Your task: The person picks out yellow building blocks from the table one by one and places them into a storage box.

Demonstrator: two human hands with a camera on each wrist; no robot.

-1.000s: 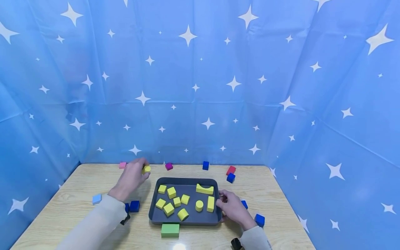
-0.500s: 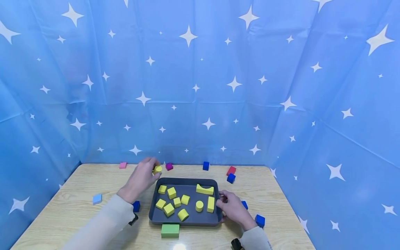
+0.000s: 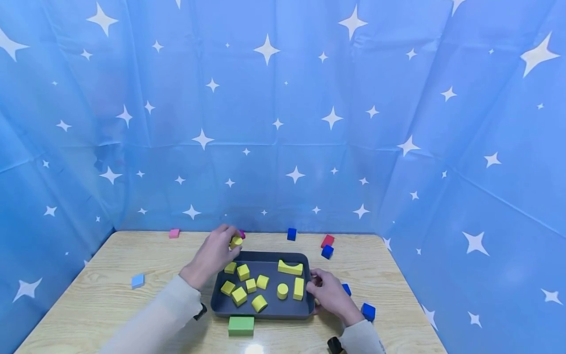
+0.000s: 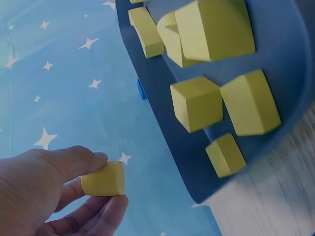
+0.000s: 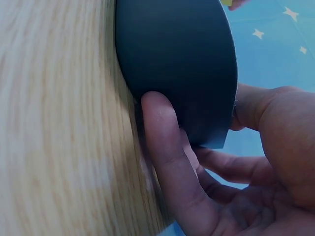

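My left hand (image 3: pixel 214 255) pinches a yellow cylinder block (image 4: pixel 104 179) between thumb and fingers, by the tray's far left corner in the head view. Below and to its right is the dark grey tray (image 3: pixel 269 309) with several yellow blocks in it. Among these are cubes, a short cylinder (image 3: pixel 282 291), an upright-looking rectangular block (image 3: pixel 298 289) and a block with a curved notch (image 3: pixel 290 268). My right hand (image 3: pixel 330 293) grips the tray's right edge; in the right wrist view its fingers lie against the outer wall.
In front of the tray lies a green block (image 3: pixel 240 326). Along the back are a pink block (image 3: pixel 174 233), a magenta one (image 3: pixel 241 234), a blue cube (image 3: pixel 292 234) and a red block (image 3: pixel 327 241). A light blue block (image 3: pixel 138 280) sits at left, a blue cube (image 3: pixel 368 311) at right.
My left hand has carried the yellow cylinder block rightward, from left of the tray to its far left corner. The right hand and the tray stay in place.
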